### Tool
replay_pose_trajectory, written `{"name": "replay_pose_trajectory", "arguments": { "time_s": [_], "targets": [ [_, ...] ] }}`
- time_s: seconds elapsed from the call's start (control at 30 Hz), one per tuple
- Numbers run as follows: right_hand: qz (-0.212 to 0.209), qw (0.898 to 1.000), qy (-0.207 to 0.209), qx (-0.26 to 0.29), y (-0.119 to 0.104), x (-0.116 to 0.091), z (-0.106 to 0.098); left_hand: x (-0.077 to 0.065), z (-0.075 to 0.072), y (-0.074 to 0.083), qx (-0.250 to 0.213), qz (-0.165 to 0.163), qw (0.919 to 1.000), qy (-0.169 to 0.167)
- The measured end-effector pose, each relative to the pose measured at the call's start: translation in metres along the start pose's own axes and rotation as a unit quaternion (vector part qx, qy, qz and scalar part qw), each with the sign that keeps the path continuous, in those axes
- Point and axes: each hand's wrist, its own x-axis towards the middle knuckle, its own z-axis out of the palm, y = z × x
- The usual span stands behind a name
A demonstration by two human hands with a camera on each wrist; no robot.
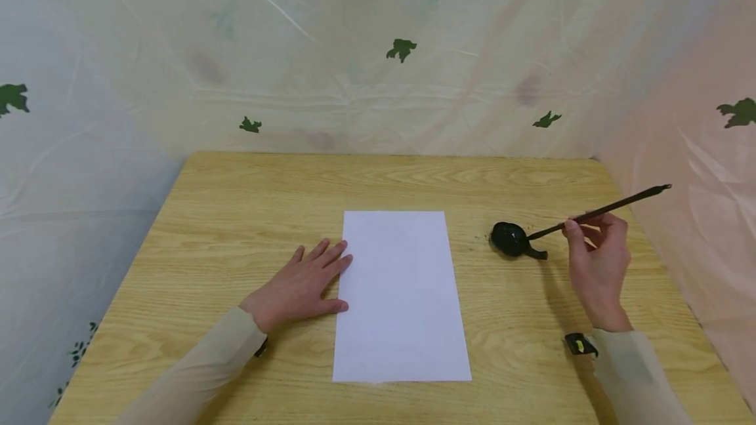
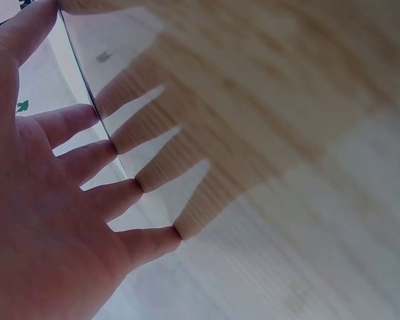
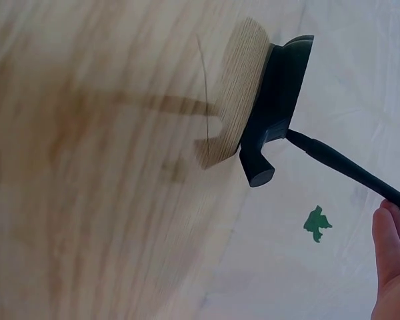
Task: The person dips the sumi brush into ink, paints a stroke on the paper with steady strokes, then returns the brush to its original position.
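Observation:
A white sheet of paper lies upright in the middle of the wooden table. My left hand rests with spread, straight fingers, its fingertips on the sheet's left edge; the left wrist view shows this hand from the palm side. On the right, my right hand pinches a dark writing brush, its handle slanting up to the right. The brush's tip is at a small black ink dish with a short stub handle. In the right wrist view, the brush meets the dish's rim; its bristles are hidden inside.
The wooden table reaches back to a pale curtain with green leaf prints, which also hangs at both sides. Small dark specks lie beside the ink dish. A black strap device sits at my right wrist.

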Motion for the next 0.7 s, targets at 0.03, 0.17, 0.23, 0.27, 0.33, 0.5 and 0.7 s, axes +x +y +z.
{"name": "replay_pose_trajectory", "arguments": {
  "time_s": [0.03,0.17,0.23,0.27,0.33,0.5,0.7],
  "targets": [
    [0.000,1.000,-0.001,-0.002,0.000,0.000,0.000,0.000,0.000,0.000,0.000,0.000,1.0000,0.000],
    [0.003,1.000,-0.004,-0.007,-0.003,-0.001,0.000,-0.001,0.001,-0.001,-0.001,0.001,1.0000,0.000],
    [0.003,1.000,-0.003,-0.004,-0.005,-0.001,-0.001,-0.001,0.001,-0.001,-0.003,0.002,1.0000,-0.001],
    [0.002,1.000,-0.002,-0.002,-0.007,0.000,-0.001,-0.001,0.000,-0.001,-0.004,0.002,1.0000,-0.002],
    [0.002,1.000,0.001,0.008,-0.009,0.000,-0.002,0.000,0.000,-0.001,-0.003,0.002,1.0000,-0.002],
    [0.007,0.999,0.009,0.038,-0.015,-0.001,-0.001,0.000,0.000,-0.002,-0.003,0.003,1.0000,-0.001],
    [0.023,0.990,0.027,0.139,-0.023,-0.003,0.004,0.000,0.000,-0.002,-0.006,0.004,1.0000,0.003]
  ]
}}
